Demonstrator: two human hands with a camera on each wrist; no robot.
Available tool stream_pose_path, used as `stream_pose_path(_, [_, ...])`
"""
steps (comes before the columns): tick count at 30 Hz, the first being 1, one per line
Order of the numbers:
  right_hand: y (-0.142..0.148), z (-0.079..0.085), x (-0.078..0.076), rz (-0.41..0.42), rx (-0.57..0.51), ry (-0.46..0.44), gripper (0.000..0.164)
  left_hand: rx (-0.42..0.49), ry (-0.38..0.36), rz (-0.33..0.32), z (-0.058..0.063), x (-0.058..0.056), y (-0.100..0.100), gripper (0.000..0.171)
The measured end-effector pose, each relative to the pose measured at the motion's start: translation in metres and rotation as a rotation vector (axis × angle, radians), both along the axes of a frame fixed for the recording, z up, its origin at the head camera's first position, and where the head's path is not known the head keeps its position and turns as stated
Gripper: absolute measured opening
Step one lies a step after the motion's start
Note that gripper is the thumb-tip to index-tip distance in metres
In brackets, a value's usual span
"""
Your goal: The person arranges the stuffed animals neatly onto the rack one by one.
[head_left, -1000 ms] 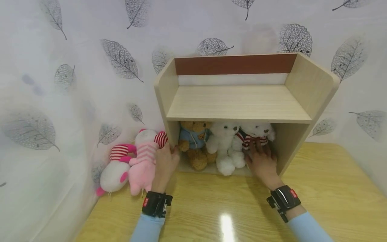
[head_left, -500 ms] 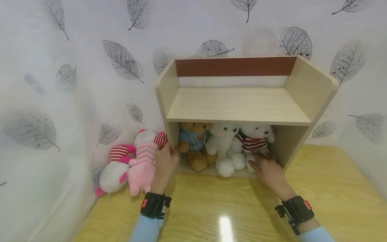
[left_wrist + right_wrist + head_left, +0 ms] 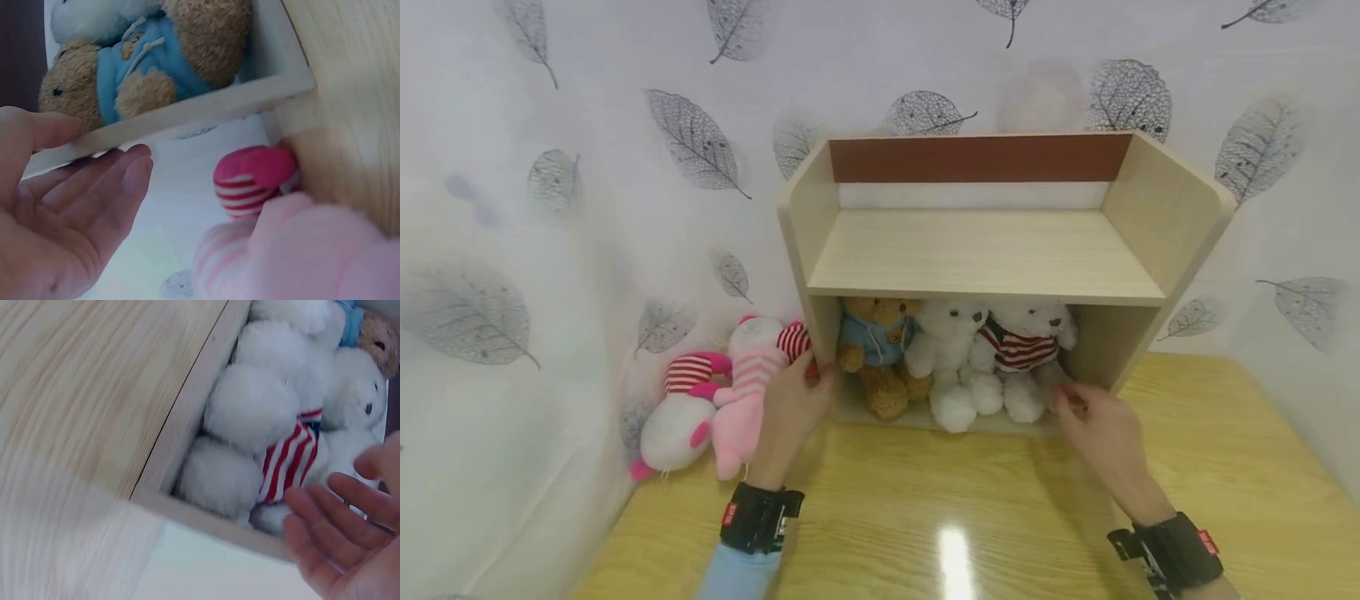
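A small wooden shelf (image 3: 985, 254) stands on the table. Its lower compartment holds a brown teddy bear (image 3: 883, 358) in a blue hoodie, a plain white teddy bear (image 3: 951, 358) and a white teddy bear (image 3: 1033, 321) in a red-and-white striped top, seated side by side. My left hand (image 3: 793, 408) grips the front edge of the left side panel (image 3: 187, 115), thumb inside and fingers outside. At the lower right front of the compartment is my right hand (image 3: 1105, 429), near the striped bear's leg. In the right wrist view its fingers (image 3: 340, 531) are loosely extended, holding nothing.
Two plush toys lie left of the shelf, a pink one (image 3: 741, 425) and a white-headed one (image 3: 677, 433) with red stripes. A leaf-patterned cloth (image 3: 602, 242) hangs behind the wooden table (image 3: 880, 500).
My right hand has moved off the striped bear's front, down and to the right toward the right side panel, uncovering the striped top. My left hand stays at the left panel.
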State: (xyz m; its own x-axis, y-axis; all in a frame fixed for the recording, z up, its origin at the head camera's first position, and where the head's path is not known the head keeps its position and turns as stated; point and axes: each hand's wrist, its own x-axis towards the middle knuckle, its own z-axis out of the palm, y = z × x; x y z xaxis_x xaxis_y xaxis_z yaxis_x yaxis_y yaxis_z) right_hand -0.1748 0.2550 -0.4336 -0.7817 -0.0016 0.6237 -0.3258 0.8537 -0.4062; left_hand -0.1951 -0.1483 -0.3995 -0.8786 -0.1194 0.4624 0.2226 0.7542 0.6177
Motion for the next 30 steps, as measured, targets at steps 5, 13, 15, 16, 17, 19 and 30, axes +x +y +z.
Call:
stream_pose_path(5, [0.018,0.000,-0.002,-0.055,-0.063,0.255,0.012,-0.032,-0.089,0.015,0.009,0.017,-0.018,0.029])
stream_pose_path(13, [0.033,0.015,-0.004,-0.095,-0.218,0.358,0.025,-0.220,-0.249,0.165,0.017,0.039,-0.056,0.036])
stream_pose_path(15, [0.034,0.020,-0.004,-0.094,-0.239,0.370,0.026,-0.253,-0.321,0.155,0.017,0.045,-0.063,0.040])
stream_pose_path(16, [0.035,0.022,-0.005,-0.101,-0.254,0.368,0.027,-0.269,-0.361,0.149,0.015,0.048,-0.065,0.044])
stream_pose_path(17, [0.035,0.024,-0.005,-0.107,-0.266,0.368,0.027,-0.283,-0.393,0.140,0.014,0.051,-0.068,0.050])
stream_pose_path(19, [0.036,0.028,-0.006,-0.131,-0.289,0.354,0.028,-0.312,-0.453,0.110,0.009,0.056,-0.071,0.060])
stream_pose_path(30, [0.036,0.033,-0.019,-0.168,-0.255,0.249,0.033,-0.405,-0.507,0.093,-0.022,0.063,-0.075,0.108])
